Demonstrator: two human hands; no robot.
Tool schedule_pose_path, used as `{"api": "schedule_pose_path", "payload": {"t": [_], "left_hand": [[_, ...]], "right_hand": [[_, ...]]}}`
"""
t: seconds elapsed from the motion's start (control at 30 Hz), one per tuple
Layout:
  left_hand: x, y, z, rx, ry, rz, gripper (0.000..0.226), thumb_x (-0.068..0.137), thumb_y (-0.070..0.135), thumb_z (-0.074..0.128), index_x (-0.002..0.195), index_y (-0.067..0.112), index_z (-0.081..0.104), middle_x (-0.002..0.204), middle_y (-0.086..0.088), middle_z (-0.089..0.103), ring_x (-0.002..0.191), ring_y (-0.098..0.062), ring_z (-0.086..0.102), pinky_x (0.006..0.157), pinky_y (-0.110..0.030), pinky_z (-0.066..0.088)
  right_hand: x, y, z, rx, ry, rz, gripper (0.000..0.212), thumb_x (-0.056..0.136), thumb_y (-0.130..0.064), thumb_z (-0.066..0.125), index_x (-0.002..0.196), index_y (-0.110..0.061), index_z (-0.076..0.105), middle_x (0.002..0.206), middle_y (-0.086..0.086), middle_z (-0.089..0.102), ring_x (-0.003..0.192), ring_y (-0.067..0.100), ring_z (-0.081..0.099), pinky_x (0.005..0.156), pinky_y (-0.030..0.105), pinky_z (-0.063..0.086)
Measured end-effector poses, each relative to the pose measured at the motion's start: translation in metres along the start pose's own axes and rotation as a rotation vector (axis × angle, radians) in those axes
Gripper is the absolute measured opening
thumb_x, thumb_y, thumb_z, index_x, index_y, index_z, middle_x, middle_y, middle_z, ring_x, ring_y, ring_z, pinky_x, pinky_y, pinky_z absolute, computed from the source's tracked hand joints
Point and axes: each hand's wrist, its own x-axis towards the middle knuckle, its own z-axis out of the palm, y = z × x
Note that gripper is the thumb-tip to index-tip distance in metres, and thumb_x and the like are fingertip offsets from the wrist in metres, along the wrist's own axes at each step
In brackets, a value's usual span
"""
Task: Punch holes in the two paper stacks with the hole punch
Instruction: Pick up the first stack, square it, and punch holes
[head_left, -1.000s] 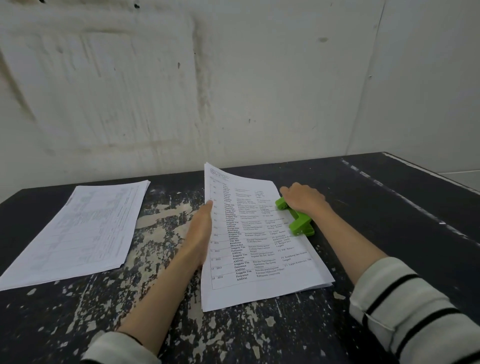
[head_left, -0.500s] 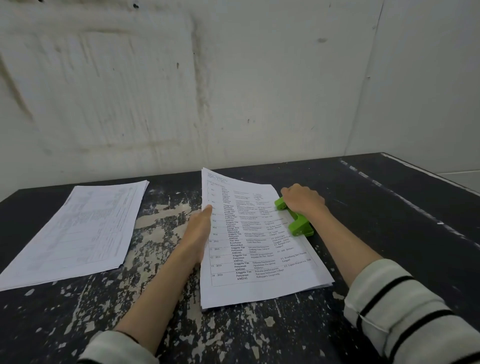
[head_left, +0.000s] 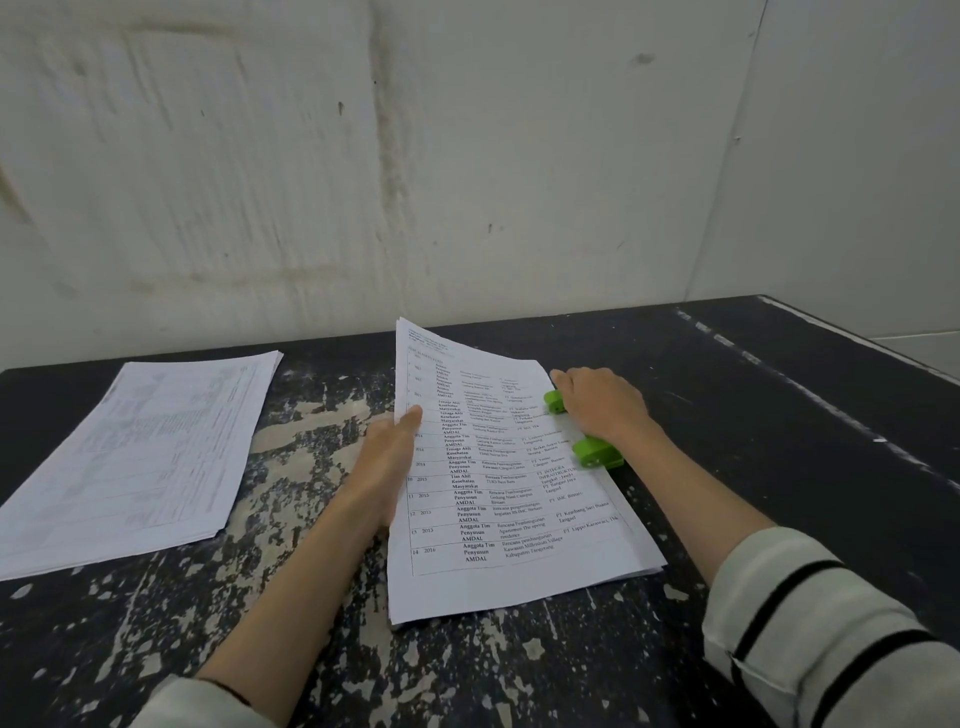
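While the green hole punch (head_left: 587, 441) sits just right of centre in the frame, its mouth takes the right edge of the printed paper stack (head_left: 511, 483), and the right hand (head_left: 605, 408) lies palm-down over its top, fingers together, covering the middle so only the two green ends show. Across the sheets, the left hand (head_left: 387, 462) holds the stack's left edge, thumb on top, that side lifted slightly. Over at the left of the frame, the second paper stack (head_left: 132, 457) lies flat, well apart, on the worn black table (head_left: 779, 415).
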Motion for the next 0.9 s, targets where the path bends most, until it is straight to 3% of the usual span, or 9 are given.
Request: {"api": "schedule_pose_path", "payload": {"t": [0.07,0.2,0.33,0.43,0.53,0.63,0.73,0.9], "left_hand": [[0.000,0.000,0.000,-0.010,-0.006,-0.006,0.027,0.098,0.033,0.037,0.107,0.015,0.054,0.087,-0.002,0.068,0.075,-0.020,0.066,0.051,-0.029,0.047],[0.001,-0.002,0.000,-0.023,-0.027,0.017,0.027,0.098,0.032,0.037,0.110,0.015,0.056,0.088,0.000,0.068,0.079,-0.018,0.065,0.057,-0.030,0.048],[0.004,-0.003,-0.002,-0.030,-0.035,0.005,0.031,0.097,0.033,0.038,0.117,0.014,0.053,0.093,-0.001,0.068,0.081,-0.019,0.065,0.057,-0.031,0.049],[0.007,-0.005,-0.004,-0.042,-0.035,-0.011,0.035,0.097,0.035,0.039,0.122,0.013,0.051,0.098,-0.003,0.068,0.083,-0.021,0.066,0.057,-0.031,0.049],[0.011,-0.009,-0.005,-0.060,-0.052,-0.018,0.038,0.096,0.036,0.041,0.127,0.014,0.047,0.108,-0.005,0.067,0.091,-0.024,0.066,0.066,-0.035,0.052],[0.015,-0.009,-0.006,-0.077,-0.059,-0.005,0.033,0.096,0.034,0.042,0.120,0.013,0.051,0.097,-0.004,0.069,0.077,-0.018,0.070,0.053,-0.028,0.053],[0.017,-0.010,-0.006,-0.035,-0.052,0.022,0.033,0.096,0.034,0.042,0.119,0.014,0.052,0.097,-0.004,0.070,0.076,-0.019,0.070,0.050,-0.027,0.051],[0.016,-0.011,-0.006,-0.061,-0.111,0.059,0.015,0.095,0.022,0.048,0.092,0.021,0.062,0.067,0.007,0.075,0.058,-0.009,0.071,0.040,-0.021,0.051]], "right_hand": [[-0.001,-0.001,0.000,0.045,-0.015,-0.006,0.045,0.100,-0.034,0.023,0.065,-0.012,0.040,0.073,0.006,0.049,0.076,0.022,0.048,0.069,0.034,0.041],[0.003,-0.001,0.001,0.197,-0.040,0.045,0.035,0.100,-0.031,0.016,0.085,-0.010,0.040,0.083,0.008,0.044,0.085,0.023,0.041,0.074,0.038,0.038],[0.007,0.003,0.004,0.217,-0.007,0.027,0.037,0.100,-0.032,0.016,0.080,-0.010,0.038,0.074,0.005,0.045,0.092,0.027,0.046,0.082,0.041,0.039],[0.009,0.012,0.010,0.117,-0.033,0.033,0.047,0.099,-0.039,0.016,0.097,-0.008,0.052,0.105,0.012,0.054,0.115,0.031,0.041,0.100,0.049,0.030],[0.010,0.023,0.021,0.083,0.003,0.077,0.053,0.096,-0.048,0.019,0.111,-0.011,0.054,0.125,0.010,0.047,0.122,0.028,0.033,0.105,0.048,0.020],[0.014,0.027,0.024,0.057,0.002,0.076,0.051,0.095,-0.049,0.021,0.112,-0.013,0.054,0.127,0.009,0.043,0.122,0.028,0.031,0.105,0.047,0.019],[0.015,0.028,0.025,0.052,-0.005,0.073,0.048,0.095,-0.048,0.022,0.109,-0.015,0.055,0.125,0.008,0.043,0.121,0.027,0.031,0.104,0.048,0.019],[0.014,0.027,0.024,0.029,-0.009,0.073,0.048,0.096,-0.047,0.021,0.111,-0.016,0.054,0.125,0.009,0.043,0.121,0.027,0.031,0.104,0.048,0.020]]}}
